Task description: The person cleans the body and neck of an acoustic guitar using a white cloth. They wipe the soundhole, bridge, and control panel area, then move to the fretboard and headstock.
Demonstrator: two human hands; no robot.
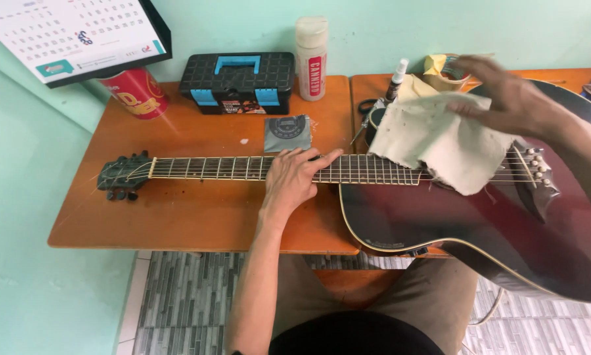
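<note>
dark red glossy acoustic guitar (479, 223) lies flat across the orange wooden table (190, 217), long axis left-right, black headstock pointing left, body right. left hand (292, 177) rests on the neck, fingers loosely spread. right hand (512, 98) pinches a cream rectangular cloth (440, 138) above the soundhole.
</note>
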